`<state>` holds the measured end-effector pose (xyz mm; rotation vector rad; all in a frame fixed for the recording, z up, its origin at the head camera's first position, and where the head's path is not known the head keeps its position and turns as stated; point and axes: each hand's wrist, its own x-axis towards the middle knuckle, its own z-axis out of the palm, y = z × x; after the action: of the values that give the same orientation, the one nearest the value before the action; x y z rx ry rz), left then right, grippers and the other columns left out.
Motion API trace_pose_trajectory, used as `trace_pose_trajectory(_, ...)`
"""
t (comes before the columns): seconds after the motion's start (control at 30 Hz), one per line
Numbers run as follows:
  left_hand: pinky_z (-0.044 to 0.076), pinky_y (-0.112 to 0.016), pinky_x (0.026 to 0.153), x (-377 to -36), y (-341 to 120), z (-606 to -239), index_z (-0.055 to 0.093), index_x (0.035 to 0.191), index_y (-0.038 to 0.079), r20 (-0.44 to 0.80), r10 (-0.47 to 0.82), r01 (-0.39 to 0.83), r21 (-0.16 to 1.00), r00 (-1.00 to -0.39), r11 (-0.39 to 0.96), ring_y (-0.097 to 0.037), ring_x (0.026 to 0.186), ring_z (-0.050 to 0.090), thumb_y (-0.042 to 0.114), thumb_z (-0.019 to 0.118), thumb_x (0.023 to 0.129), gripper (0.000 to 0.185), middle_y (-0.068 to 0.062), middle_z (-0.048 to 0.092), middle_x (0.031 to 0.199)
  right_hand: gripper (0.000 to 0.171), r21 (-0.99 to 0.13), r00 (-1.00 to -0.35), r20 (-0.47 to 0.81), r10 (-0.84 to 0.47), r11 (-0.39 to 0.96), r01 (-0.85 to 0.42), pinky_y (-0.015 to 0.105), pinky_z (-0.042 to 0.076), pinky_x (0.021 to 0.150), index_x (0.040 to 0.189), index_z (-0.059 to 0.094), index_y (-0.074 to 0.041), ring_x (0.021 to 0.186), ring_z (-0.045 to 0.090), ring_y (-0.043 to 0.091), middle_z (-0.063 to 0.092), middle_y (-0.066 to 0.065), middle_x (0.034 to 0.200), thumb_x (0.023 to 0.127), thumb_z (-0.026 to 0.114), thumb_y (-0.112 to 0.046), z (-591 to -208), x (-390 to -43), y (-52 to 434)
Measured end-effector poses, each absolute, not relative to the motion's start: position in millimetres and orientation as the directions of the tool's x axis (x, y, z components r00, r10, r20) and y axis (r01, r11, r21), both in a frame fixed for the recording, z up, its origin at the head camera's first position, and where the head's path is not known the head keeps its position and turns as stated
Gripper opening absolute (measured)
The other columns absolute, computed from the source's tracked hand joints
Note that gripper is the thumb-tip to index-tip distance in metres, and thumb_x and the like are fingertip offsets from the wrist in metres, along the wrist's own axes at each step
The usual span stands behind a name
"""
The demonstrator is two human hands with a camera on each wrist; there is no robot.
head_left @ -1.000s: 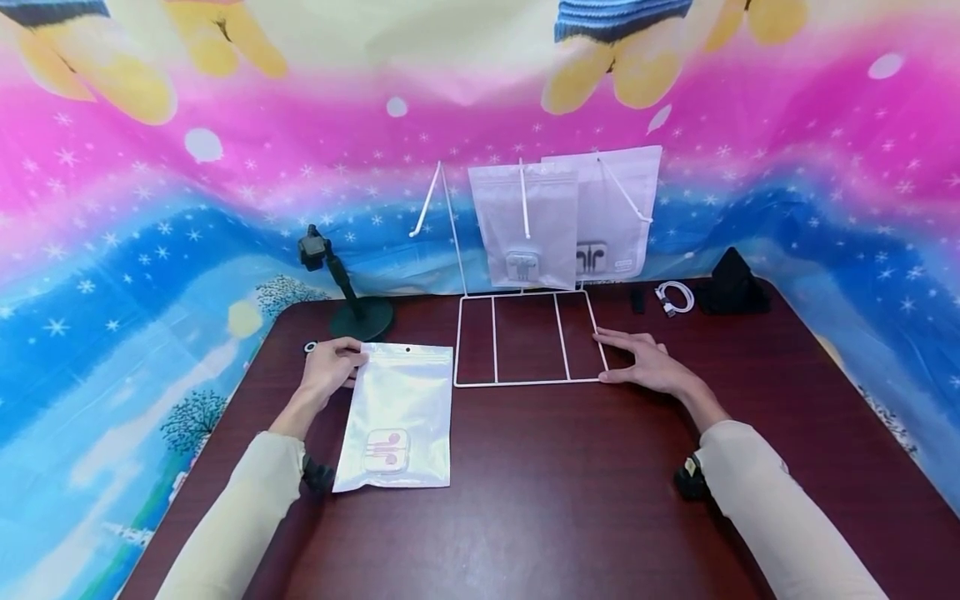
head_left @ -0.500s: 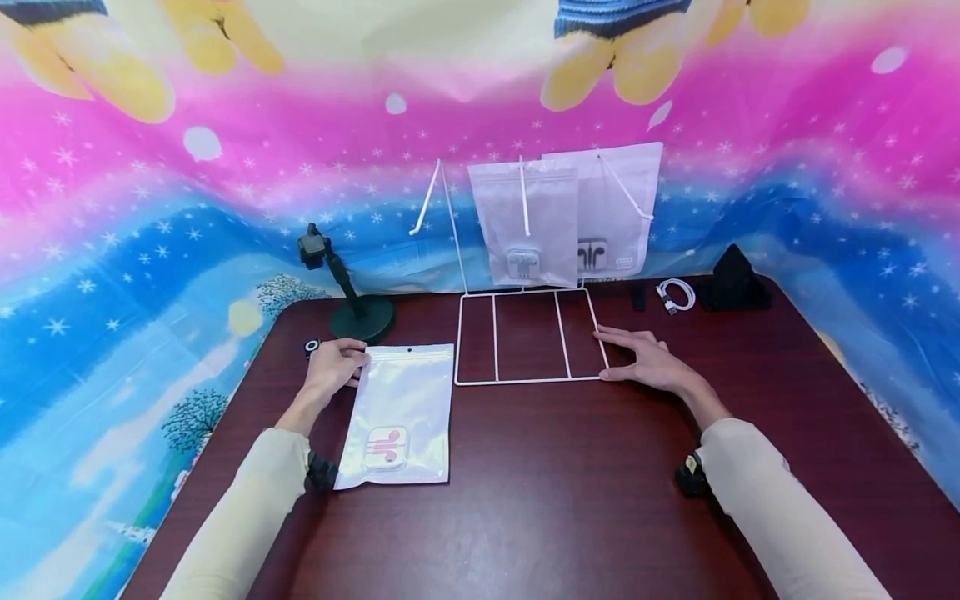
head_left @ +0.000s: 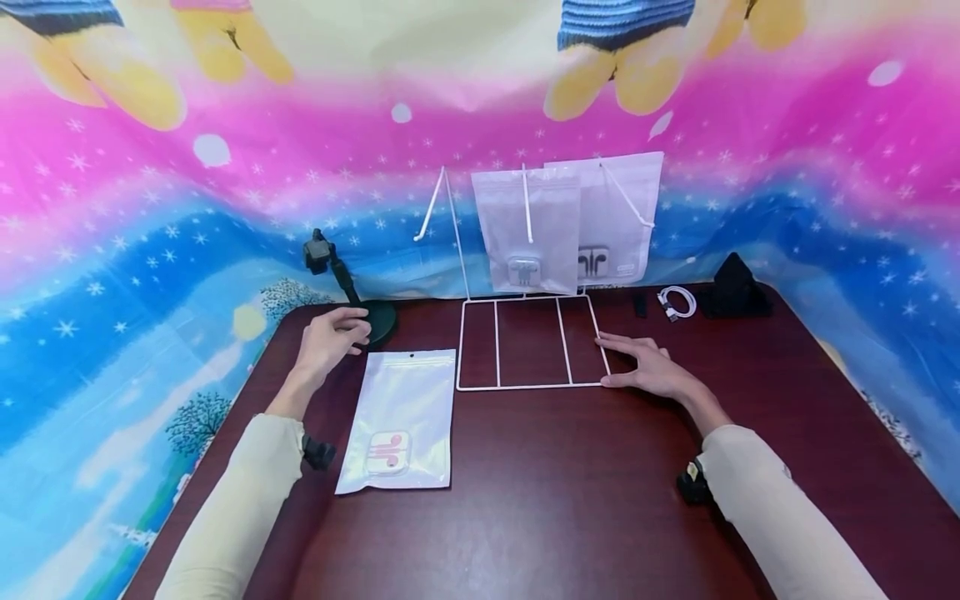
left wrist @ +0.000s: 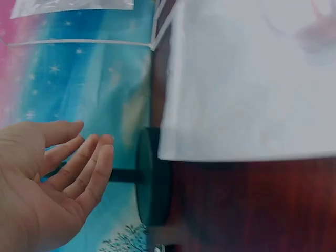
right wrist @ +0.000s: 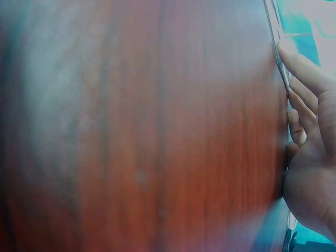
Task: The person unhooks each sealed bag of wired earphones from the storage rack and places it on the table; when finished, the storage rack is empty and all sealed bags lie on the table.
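A pouch (head_left: 399, 422) of pink earphones is laid flat on the table (head_left: 525, 492), just left of the wire rack (head_left: 529, 342).

The left hand (head_left: 327, 340) is held above the pouch's top left corner, fingers loosely spread and nothing gripped, beside a black stand (head_left: 372, 321). The right hand (head_left: 648, 366) is rested flat against the rack's right edge, fingers straight and slightly apart. Two more pouches (head_left: 570, 221) are hung on the rack's pegs behind.

Table (head_left: 525, 500) dark reddish-brown. Rack (head_left: 528, 342) white wire. Pouch (head_left: 401, 417) at 7 o'clock: pearly white, pink earphones. Backdrop (head_left: 150, 250) pink-to-blue, white snowflakes. Sleeves cream.
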<state>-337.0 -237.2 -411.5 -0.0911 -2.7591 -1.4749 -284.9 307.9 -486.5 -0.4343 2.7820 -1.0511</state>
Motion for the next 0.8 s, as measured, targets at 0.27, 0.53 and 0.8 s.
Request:
trace_pose_trajectory(0.27, 0.061, -0.038, 0.088, -349.2, -208.2, -385.3, 0.06, 0.145, 0.011, 0.076, 0.086, 0.107, 0.879, -0.993, 0.465, -0.038, 0.116, 0.067, 0.025, 0.067, 0.104, 0.044, -0.017, 0.069, 0.128, 0.083, -0.673, -0.949, -0.033, -0.313, 0.709, -0.211, 0.067, 0.018, 0.108, 0.16, 0.042, -0.018, 0.144, 0.024, 0.042, 0.031, 0.012, 0.169, 0.091, 0.078, -0.045, -489.6, -286.0, 307.9)
trace_pose_trajectory(0.53, 0.06, -0.031, 0.084, -364.3, -145.1, -356.4, 0.063, 0.142, 0.013, 0.138, 0.15, 0.179, 0.934, -0.979, 0.309, -0.034, 0.117, 0.067, 0.022, 0.071, 0.101, 0.042, -0.016, 0.067, 0.134, 0.082, -0.663, -0.954, -0.038, -0.296, 0.722, -0.198, 0.066, 0.019, 0.106, 0.16, 0.043, -0.017, 0.144, 0.024, 0.043, 0.031, 0.012, 0.169, 0.091, 0.079, -0.044, -488.4, -283.8, 310.9)
trace_pose_trajectory(0.8, 0.054, -0.047, 0.103, -388.0, -91.9, -336.7, 0.053, 0.152, 0.012, 0.209, 0.229, 0.252, 0.951, -0.951, 0.177, -0.027, 0.131, 0.06, 0.024, 0.078, 0.095, 0.063, -0.019, 0.057, 0.148, 0.082, -0.658, -0.95, -0.028, -0.311, 0.721, -0.216, 0.065, 0.021, 0.104, 0.16, 0.043, -0.016, 0.144, 0.024, 0.043, 0.031, 0.013, 0.169, 0.091, 0.078, -0.044, -486.0, -285.5, 307.2)
